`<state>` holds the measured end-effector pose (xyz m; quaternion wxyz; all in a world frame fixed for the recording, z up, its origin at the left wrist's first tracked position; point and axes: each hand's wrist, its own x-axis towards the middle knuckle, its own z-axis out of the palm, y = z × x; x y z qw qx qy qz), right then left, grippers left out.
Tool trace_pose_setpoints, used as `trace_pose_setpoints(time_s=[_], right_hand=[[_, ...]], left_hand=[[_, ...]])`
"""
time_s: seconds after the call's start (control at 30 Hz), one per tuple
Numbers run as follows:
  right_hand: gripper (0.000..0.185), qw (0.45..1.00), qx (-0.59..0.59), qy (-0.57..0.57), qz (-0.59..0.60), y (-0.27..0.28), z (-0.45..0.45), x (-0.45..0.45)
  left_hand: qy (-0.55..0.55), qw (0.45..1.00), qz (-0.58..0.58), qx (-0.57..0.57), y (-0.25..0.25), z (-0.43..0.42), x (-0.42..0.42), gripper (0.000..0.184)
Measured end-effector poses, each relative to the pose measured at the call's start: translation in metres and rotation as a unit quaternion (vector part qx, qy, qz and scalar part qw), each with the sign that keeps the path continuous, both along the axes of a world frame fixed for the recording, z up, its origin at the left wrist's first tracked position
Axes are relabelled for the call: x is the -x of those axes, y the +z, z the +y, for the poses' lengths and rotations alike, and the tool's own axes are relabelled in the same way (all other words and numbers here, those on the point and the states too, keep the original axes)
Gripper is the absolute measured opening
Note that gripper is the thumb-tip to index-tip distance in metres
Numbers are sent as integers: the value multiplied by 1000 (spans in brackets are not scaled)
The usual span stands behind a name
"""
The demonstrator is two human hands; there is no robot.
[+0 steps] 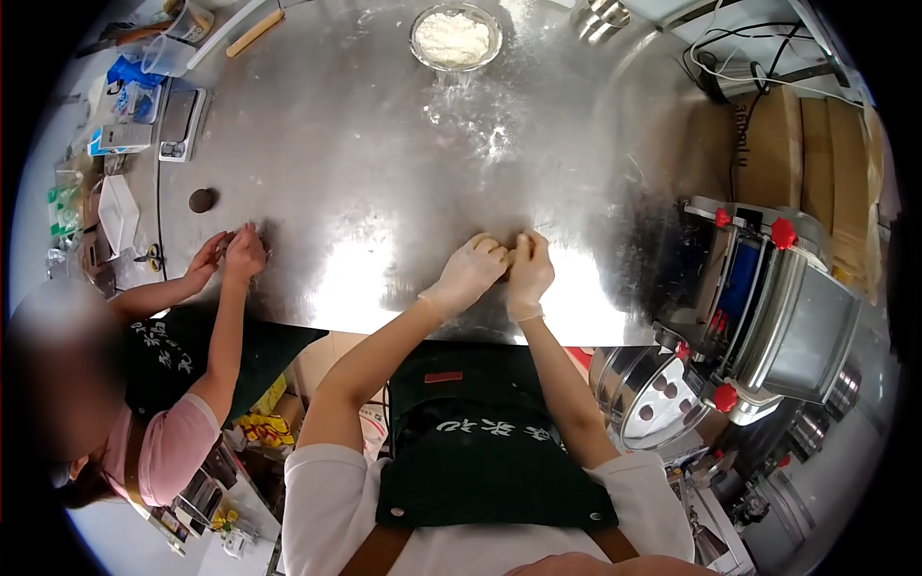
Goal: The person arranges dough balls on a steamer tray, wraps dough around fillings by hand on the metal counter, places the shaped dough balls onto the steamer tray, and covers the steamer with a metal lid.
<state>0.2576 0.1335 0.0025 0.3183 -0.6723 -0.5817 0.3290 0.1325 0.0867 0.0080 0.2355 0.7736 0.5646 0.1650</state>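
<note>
My left hand (469, 276), in a thin translucent glove, has its fingers curled in front of me near the table's front edge. Close beside it, my right hand (530, 276) is also gloved, with bent fingers pinched together. Between the two hands shows a bit of a small dark brown lump (505, 275), mostly hidden by my fingers; it looks like dough. Both hands appear to grip it, just above or on the steel table (365, 182). Farther back, white flour is scattered on the metal, and a bowl of flour (457, 38) stands behind it.
On the left a co-worker's hands (240, 254) work a brown piece near a dark round ball (202, 200). A scale (181, 125) and rolling pin (255, 33) lie beyond. To my right stand a roller machine (788, 317), a round tray (639, 408) and cardboard boxes (807, 144).
</note>
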Motion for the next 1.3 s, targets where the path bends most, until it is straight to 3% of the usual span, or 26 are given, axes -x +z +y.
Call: trace_pose_setpoints(time_s=[0.03, 0.1, 0.13, 0.23, 0.33, 0.43, 0.47, 0.57, 0.6, 0.7, 0.77, 0.83, 0.87, 0.9, 0.93, 1.03, 1.07, 1.13, 1.23, 1.3], right_hand=[[17, 982, -144, 54, -107, -8, -3, 4], [19, 972, -139, 89, -164, -17, -3, 6], [19, 962, -153, 113, -196, -18, -1, 7], [21, 952, -109, 147, -245, -16, -5, 4], [22, 959, -84, 146, -226, -13, 12, 8], [18, 997, 70, 8, -31, 3, -4, -12], [22, 996, 24, 10, -83, -9, -12, -24], [22, 989, 120, -82, 31, -11, -22, -23], [24, 958, 220, -138, 124, -9, -19, -24], [26, 961, 246, -64, 105, -3, -7, -23], [21, 994, 41, 77, -63, 10, 11, -4], [21, 937, -198, 234, -168, 13, 25, 14], [19, 909, -219, 313, -166, 9, 30, 22], [22, 901, -201, 331, -195, 4, 33, 25], [24, 892, -184, 348, -223, -3, 36, 28], [39, 873, -224, 362, -238, -22, 50, 39], [40, 870, -219, 366, -246, -24, 55, 41], [45, 881, -195, 365, -231, -22, 57, 39], [47, 950, -52, 259, -167, 1, 40, 31], [49, 934, -120, 256, -220, 2, 32, 26]], left_hand=[[8, 999, 47, -20, -1, -9, -3, 37], [28, 988, 139, -61, -2, -22, -9, 48], [7, 984, 178, -8, -4, -25, -10, 58], [20, 965, 256, -51, 2, -21, -15, 55], [73, 984, 161, -25, -7, -12, -16, 49], [190, 974, -114, 38, -11, -31, -14, 43], [217, 969, -117, 30, -10, -38, -29, 38], [257, 961, -104, -15, -7, -45, -55, 38], [279, 954, -93, -53, -13, -40, -58, 39], [316, 938, -129, -59, -24, -37, -63, 39], [393, 898, -199, 5, -17, -33, -64, 36], [436, 867, -226, 90, -5, -31, -58, 34], [444, 857, -220, 141, 0, -28, -53, 34], [451, 845, -215, 192, 5, -26, -50, 34], [471, 855, -197, 95, 9, -28, -48, 30], [360, 920, -154, 15, -6, -37, -39, 31], [372, 915, -135, -73, -13, -35, -42, 26], [358, 921, -151, -27, -7, -31, -37, 22], [348, 927, -136, -2, -9, -24, -32, 17], [351, 929, -120, 7, -15, -21, -37, 15]])
